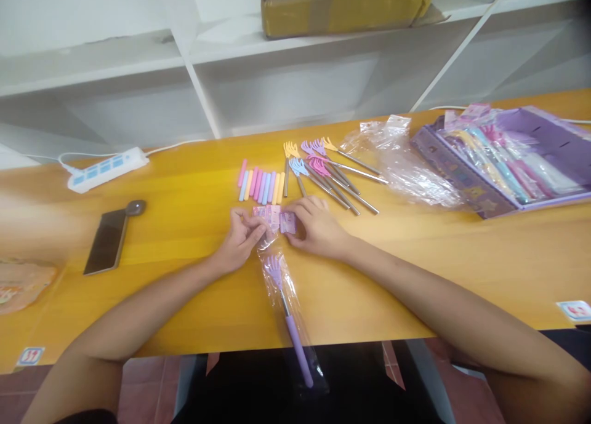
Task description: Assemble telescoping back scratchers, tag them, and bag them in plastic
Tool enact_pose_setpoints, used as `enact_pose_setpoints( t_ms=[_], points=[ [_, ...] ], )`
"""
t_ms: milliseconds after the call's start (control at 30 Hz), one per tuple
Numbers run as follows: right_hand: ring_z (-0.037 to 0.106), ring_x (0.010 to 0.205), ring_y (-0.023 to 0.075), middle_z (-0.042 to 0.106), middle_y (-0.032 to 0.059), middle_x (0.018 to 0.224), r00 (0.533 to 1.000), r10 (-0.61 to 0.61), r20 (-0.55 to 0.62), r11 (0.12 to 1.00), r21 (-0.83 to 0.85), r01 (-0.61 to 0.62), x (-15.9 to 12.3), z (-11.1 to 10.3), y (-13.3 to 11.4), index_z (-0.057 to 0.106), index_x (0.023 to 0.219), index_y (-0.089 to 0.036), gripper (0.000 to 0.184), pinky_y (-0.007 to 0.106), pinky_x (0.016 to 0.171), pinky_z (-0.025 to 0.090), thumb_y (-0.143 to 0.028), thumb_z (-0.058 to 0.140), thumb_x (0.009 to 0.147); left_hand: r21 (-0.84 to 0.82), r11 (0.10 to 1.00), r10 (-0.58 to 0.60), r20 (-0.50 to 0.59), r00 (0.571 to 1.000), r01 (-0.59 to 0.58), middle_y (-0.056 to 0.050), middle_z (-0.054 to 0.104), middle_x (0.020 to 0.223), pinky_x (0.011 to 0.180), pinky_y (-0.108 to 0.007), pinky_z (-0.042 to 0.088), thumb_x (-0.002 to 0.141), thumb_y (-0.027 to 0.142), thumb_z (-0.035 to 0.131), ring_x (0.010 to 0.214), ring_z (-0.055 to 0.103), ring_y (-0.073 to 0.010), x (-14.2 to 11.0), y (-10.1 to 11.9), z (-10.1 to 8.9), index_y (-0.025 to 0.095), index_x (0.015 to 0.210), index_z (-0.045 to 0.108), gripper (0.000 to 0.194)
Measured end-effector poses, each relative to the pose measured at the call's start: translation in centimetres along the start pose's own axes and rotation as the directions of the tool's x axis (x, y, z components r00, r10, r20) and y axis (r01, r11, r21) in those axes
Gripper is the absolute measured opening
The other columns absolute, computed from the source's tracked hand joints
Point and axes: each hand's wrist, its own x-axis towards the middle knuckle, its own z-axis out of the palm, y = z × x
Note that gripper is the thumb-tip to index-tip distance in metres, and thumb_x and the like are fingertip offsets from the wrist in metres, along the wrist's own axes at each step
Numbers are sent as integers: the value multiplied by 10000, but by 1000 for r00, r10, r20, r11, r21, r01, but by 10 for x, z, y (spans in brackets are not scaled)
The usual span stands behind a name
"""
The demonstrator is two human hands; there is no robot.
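A purple back scratcher (292,332) lies in a clear plastic bag (295,292), its handle end reaching past the table's front edge. My left hand (237,239) pinches the top of this bag beside a pink printed card (268,212). Between the thumb and fingers of my right hand (318,230) is a small purple card (287,223), close to the bag's top. Beyond my hands lie several pastel handle tubes (263,187) in a row. To their right, several metal rods with claw-shaped scratcher heads (318,165) are spread out in yellow, purple, blue and pink.
Clear plastic bags (406,172) lie right of the rods. A purple display box (496,205) holds several bagged scratchers. On the left are a power strip (111,170), a phone (106,242) and a small dark object (135,208). Shelving with a taped carton (341,8) stands behind.
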Motion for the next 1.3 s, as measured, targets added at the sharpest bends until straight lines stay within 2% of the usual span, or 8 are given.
enact_pose_setpoints(
  t_ms=[233,400,467,633,833,933,1100,1300],
  points=[
    [627,1034,220,576,119,1207,990,-131,-58,977,160,139,-5,4,1,625,1305,-202,311,372,839,581,-225,705,1005,168,986,-34,76,997,21,-57,678,992,780,-304,515,1121,498,569,839,632,-161,-1,-1,-6,200,989,612,329],
    [672,1101,209,599,111,1212,981,-153,-119,947,266,180,-4,2,4,651,1265,-226,189,395,953,630,-224,634,1077,81,993,-93,85,992,86,-23,658,991,716,-273,453,1114,426,604,750,559,-128,-1,-1,-9,216,1132,648,216],
    [695,1099,215,651,106,1198,986,-114,-125,940,308,148,-4,1,4,646,1268,-233,181,401,948,639,-254,631,1089,117,992,-47,79,996,38,-41,662,1042,781,-286,475,1095,408,638,848,592,-152,1,1,-9,218,1132,666,195],
    [688,715,155,732,49,1043,975,172,-142,883,462,-89,-11,5,3,506,1338,-239,424,320,635,611,-443,737,1048,192,975,110,-1,994,-108,-54,647,1036,880,-311,501,1026,390,751,953,618,-181,7,0,-7,208,1018,738,183],
    [636,526,116,658,-49,798,967,231,-110,764,635,-110,-18,6,-2,430,1283,-254,418,259,500,562,-479,712,1070,56,998,-27,-2,1000,27,-66,678,1019,818,-314,554,973,426,820,872,664,-170,10,-5,-8,197,1015,827,233],
    [638,527,109,646,-41,816,970,191,-150,779,624,-57,-18,1,-5,462,1297,-254,334,244,471,535,-398,682,1092,71,996,-62,3,998,62,-80,717,1027,825,-330,576,966,450,823,861,674,-178,10,-1,-9,208,1057,870,262],
    [676,697,124,681,62,1041,974,46,-224,896,439,59,-12,-10,-9,587,1368,-259,254,278,591,603,-289,603,1116,106,993,-52,13,999,51,-109,774,1140,1076,-402,556,1015,447,771,1106,703,-235,9,6,-11,247,1159,889,273],
    [679,803,146,655,45,1006,959,-15,-284,911,391,130,-10,-11,-10,533,1452,-269,345,298,703,616,-230,580,1112,-214,971,-88,98,991,107,-134,708,1364,1135,-485,591,1009,477,770,1231,720,-285,6,0,-8,251,1256,866,348]
  ],
)
